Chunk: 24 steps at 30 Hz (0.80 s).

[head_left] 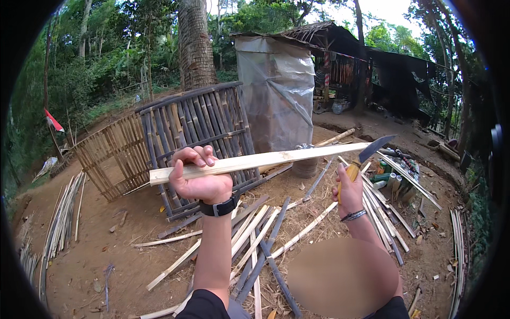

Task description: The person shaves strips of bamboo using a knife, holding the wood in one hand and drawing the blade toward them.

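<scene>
A long pale split-bamboo slat (276, 159) is held up in front of me, slanting slightly upward to the right. My left hand (203, 183), wearing a black wristwatch, is closed round the slat near its left end, palm turned up. My right hand (350, 192) grips the wooden handle of a knife (373, 149). Its dark blade points up and to the right, crossing the slat's far right end; whether the edge touches the slat I cannot tell. A blurred oval covers part of my right forearm.
Loose bamboo slats (255, 239) lie crisscrossed on the ground below my hands. A slatted bamboo panel (199, 127) leans ahead, left of a plastic-covered booth (276, 95). More strips (62, 212) lie at left. Bottles (380, 179) stand at right, and a dark-roofed shelter (340, 58) is behind.
</scene>
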{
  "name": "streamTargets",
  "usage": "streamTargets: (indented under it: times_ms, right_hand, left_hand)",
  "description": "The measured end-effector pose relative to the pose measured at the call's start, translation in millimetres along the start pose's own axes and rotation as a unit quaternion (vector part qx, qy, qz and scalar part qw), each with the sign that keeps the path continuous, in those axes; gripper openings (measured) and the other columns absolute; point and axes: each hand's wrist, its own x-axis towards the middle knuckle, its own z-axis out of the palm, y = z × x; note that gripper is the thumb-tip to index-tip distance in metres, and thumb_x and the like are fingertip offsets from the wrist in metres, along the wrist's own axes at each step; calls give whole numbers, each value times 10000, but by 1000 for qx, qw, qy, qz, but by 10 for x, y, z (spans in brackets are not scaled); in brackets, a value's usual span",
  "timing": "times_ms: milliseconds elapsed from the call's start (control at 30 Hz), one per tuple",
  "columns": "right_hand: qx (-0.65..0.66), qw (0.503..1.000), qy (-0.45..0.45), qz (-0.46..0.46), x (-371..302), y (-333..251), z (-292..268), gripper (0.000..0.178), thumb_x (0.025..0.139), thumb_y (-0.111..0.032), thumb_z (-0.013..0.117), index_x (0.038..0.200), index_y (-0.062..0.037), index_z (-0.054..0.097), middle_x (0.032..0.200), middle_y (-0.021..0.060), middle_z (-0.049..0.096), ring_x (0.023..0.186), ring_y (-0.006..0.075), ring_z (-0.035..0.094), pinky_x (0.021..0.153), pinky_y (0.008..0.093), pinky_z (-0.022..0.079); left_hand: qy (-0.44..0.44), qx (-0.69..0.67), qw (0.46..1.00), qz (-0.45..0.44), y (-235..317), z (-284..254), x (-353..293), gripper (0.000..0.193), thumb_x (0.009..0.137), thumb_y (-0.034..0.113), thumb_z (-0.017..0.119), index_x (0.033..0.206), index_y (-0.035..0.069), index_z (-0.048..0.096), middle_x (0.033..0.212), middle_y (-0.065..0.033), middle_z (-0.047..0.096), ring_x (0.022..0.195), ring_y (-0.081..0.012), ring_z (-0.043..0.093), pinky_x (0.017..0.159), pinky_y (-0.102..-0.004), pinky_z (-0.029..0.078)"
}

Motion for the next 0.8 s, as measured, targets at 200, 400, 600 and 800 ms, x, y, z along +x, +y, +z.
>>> streamTargets:
  times_ms: [200,400,600,800]
  right_hand:
    - [187,939,-95,271,413,681,-208,454,840,-449,660,1039,-189,346,964,142,604,482,61,422,368,169,311]
    - [53,971,-122,196,312,388,10,385,818,-268,720,982,-143,395,814,57,586,466,64,422,369,187,330]
    - [-252,959,-65,116,629,751,-775,365,820,-253,709,986,-74,438,695,35,554,422,77,455,331,211,351]
    - [-137,872,-183,433,296,1321,-1132,483,836,-434,671,1105,-139,399,797,104,631,458,41,453,337,171,332]
  left_hand:
    - [-316,106,940,76,35,353,-1013,193,757,188,563,708,1,556,556,-39,437,508,-158,496,523,-316,496]
    - [-592,128,792,72,167,0,-1637,113,670,7,651,774,-20,616,637,-50,571,555,-157,594,625,-321,584]
    - [-555,202,801,98,48,21,-1809,125,732,71,690,844,38,649,668,6,607,559,-131,600,591,-267,573]
    - [-587,169,774,166,-62,178,-2207,213,759,211,771,846,54,655,683,21,583,584,-100,568,597,-249,564]
